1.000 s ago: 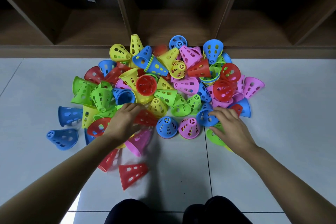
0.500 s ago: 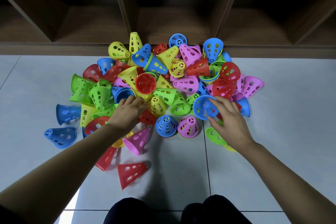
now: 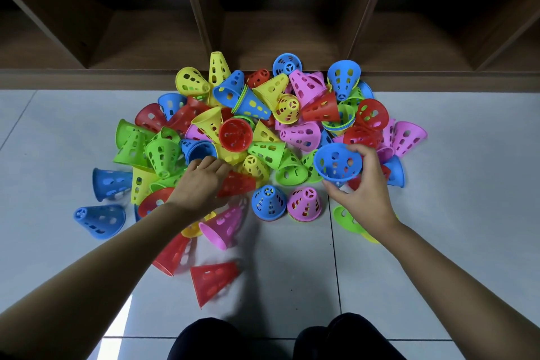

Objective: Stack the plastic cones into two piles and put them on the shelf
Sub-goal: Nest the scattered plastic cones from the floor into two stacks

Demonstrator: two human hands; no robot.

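A heap of perforated plastic cones (image 3: 264, 128) in red, blue, green, yellow and pink lies on the tiled floor in front of the wooden shelf (image 3: 280, 38). My right hand (image 3: 363, 187) holds a blue cone (image 3: 337, 162) lifted off the pile's right side, its wide mouth facing me. My left hand (image 3: 201, 181) lies palm down on the pile's near left part, fingers curled on a red cone (image 3: 238, 183) lying on its side. A blue cone (image 3: 268, 202) and a pink cone (image 3: 304, 203) stand upright between my hands.
The shelf has open compartments split by upright wooden dividers (image 3: 204, 3), its bottom board at floor level right behind the pile. Loose cones lie near me: a red one (image 3: 213, 279), a pink one (image 3: 225, 225), a blue one (image 3: 99, 221). My knees (image 3: 286, 339) are at the bottom edge.
My right hand closed on the blue cone, lifted it from the floor and tipped its mouth toward me. My left hand slid slightly forward onto the red cone.
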